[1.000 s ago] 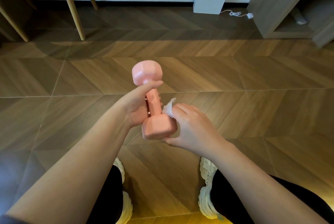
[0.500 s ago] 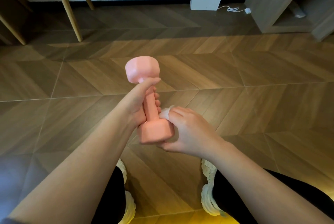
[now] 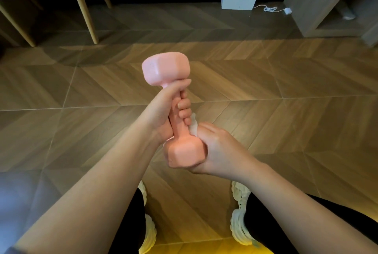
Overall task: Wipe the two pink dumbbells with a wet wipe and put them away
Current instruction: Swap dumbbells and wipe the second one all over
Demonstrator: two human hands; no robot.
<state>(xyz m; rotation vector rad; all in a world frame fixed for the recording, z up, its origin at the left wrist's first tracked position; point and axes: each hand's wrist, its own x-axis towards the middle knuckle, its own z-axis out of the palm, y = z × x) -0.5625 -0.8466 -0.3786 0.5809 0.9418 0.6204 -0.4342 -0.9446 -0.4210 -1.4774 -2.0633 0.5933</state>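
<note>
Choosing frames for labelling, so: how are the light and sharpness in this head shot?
Head view: pink hex-ended dumbbell in the left hand is sharp, mild sheen on its upper head; white wet wipe in the right hand looks soft-edged; wide-angle bending curves the wooden floor seams; yellow glow tints the bottom edge.

Mostly hidden wet wipe (image 3: 194, 126)

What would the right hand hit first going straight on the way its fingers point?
Probably the fingers of the left hand, curled round the pink dumbbell handle, just past the wet wipe; depth unclear.
</note>
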